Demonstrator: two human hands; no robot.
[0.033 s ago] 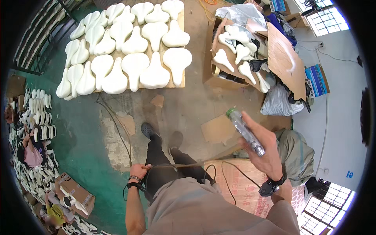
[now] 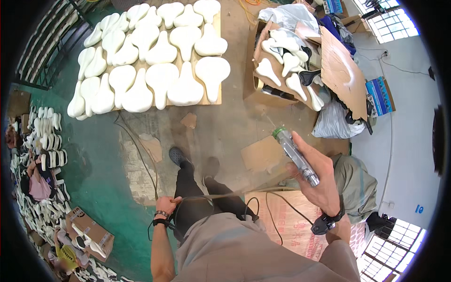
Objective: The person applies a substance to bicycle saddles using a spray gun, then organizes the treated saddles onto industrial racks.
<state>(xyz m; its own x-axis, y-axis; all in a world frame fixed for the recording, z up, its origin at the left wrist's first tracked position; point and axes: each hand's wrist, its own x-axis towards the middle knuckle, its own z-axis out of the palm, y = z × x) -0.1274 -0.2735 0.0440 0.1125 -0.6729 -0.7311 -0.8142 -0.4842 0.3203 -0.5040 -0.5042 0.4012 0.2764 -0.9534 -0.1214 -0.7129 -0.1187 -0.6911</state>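
Observation:
My right hand (image 2: 317,174) is wrapped round a tube-shaped tool (image 2: 297,157), grey and partly clear, with a green end and a silver end. The green end tilts up and left, over the floor. My left hand (image 2: 167,205) is closed on a thin brownish hose or cord (image 2: 225,193), low beside my left thigh. That line stretches right across my legs and blurs toward my right hand; whether it joins the tool I cannot tell. Ahead of me, white bicycle saddles (image 2: 162,79) lie in rows on a light board (image 2: 213,96).
An open carton (image 2: 268,98) at the far right holds loose saddles. Beside it are a cardboard flap (image 2: 343,70) and a silver plastic bag (image 2: 336,124). A dark cable (image 2: 141,150) crosses the floor. Co-workers (image 2: 37,181) sit among many saddles at left. A printed sack (image 2: 291,225) is near my right side.
My right hand and the tool have shifted very slightly right. A faint thin streak shows near the green end now. The hose across my legs has moved a little.

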